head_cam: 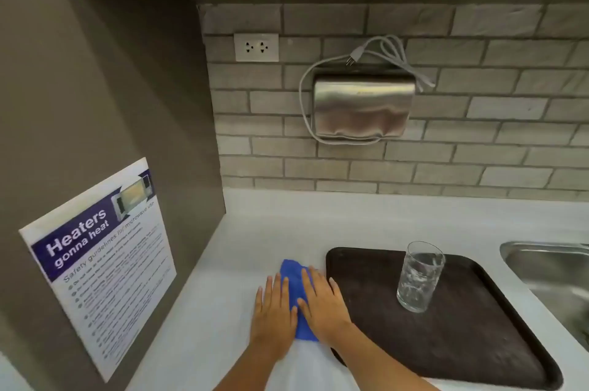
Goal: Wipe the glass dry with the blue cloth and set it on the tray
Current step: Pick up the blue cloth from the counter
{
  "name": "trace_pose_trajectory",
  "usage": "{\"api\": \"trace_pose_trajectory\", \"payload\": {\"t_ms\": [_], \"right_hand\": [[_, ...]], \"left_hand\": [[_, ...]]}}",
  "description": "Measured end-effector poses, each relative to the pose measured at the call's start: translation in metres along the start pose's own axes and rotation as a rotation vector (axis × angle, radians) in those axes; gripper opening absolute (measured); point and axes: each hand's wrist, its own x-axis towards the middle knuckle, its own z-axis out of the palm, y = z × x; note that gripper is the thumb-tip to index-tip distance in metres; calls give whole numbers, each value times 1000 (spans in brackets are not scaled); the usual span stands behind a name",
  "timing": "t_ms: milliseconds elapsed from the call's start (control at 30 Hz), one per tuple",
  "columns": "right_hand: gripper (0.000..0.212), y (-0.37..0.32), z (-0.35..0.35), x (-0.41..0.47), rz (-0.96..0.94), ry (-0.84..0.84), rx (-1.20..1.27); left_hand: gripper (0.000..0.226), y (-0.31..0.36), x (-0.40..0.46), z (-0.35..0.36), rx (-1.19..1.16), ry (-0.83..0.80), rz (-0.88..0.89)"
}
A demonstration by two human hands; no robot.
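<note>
Stood upright on the dark brown tray [478, 343], toward its far side: a clear glass [420, 276], touched by neither hand. Lay flat on the white countertop [223, 263], just left of the tray's near-left corner: the blue cloth [298, 290], a folded strip running away from the body. Rested palm-down on the cloth's left edge: the left hand [274, 311], fingers straight and slightly fanned, gripping nothing. Pressed palm-down over the cloth's right side: the right hand [323, 303], fingers extended and a little apart, its outer edge close to the tray rim; contact with the rim could not be told. Sat to the right of the tray: a steel sink [554, 276], only partly in view. Hung on the grey brick wall behind: a metal dispenser [361, 105] with a loose cord looped about it, and a white socket [256, 47] further left. Stuck to the side panel at left: a poster [102, 263] headed "Heaters gonna heat".
</note>
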Motion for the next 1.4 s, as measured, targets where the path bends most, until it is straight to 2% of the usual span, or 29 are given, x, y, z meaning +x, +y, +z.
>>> {"api": "trace_pose_trajectory", "payload": {"t_ms": [33, 67, 133, 233, 267, 333, 367, 433, 500, 633, 733, 767, 833, 933, 1000, 1067, 1133, 1167, 1267, 1400], "right_hand": [[60, 0, 7, 7, 4, 5, 38], [66, 2, 8, 9, 10, -48, 50], [74, 0, 13, 11, 40, -72, -18], [63, 0, 19, 14, 17, -173, -55], [62, 0, 16, 15, 35, -250, -64], [63, 4, 18, 21, 55, -245, -116], [65, 4, 19, 23, 61, -238, -129], [66, 3, 18, 25, 80, -215, -149], [64, 2, 19, 28, 98, -213, -169], [62, -4, 20, 32, 75, -194, -165], [63, -4, 19, 31, 79, -140, -140], [62, -6, 19, 31, 78, -150, -121], [55, -9, 17, 30, 64, -182, -44], [39, -9, 13, 25, 65, -133, 94], [34, -8, 10, 16, 91, -84, 279], [29, -9, -1, 0, 208, -20, 577], [25, -9, -16, -17, 358, 65, 854], [23, -9, -21, -24, 405, 103, 911], [27, 1, -36, -48, 418, 199, 873], [30, 23, -56, -85, 422, 327, 761]], "left_hand": [[80, -6, 3, 9, -78, -30, -11], [77, -16, 7, 23, -71, -21, -51], [66, -19, 8, 48, -118, 63, -23], [67, -25, 13, 57, -34, -178, -34], [72, -22, 9, 49, 23, -214, -49], [91, -20, 15, 43, 102, -196, -15], [93, -20, 14, 39, 102, -309, -10], [70, -15, 13, 29, 114, -408, -31], [59, -13, 17, 27, 93, -381, -55], [54, -11, 20, 28, -16, -222, -95], [50, -6, 21, 26, -82, -226, -142], [44, -3, 22, 26, -173, -201, -178], [33, 4, 19, 25, -379, -101, -261], [31, 8, 13, 20, -389, -26, -237], [21, 9, 7, 11, -443, -50, -226], [34, 12, 2, 7, -531, -44, -195], [37, 24, -5, -5, -661, -38, -202], [36, 31, -9, -9, -698, -27, -191], [35, 57, -20, -24, -743, -55, -161], [30, 91, -34, -32, -820, -90, -36]]}}
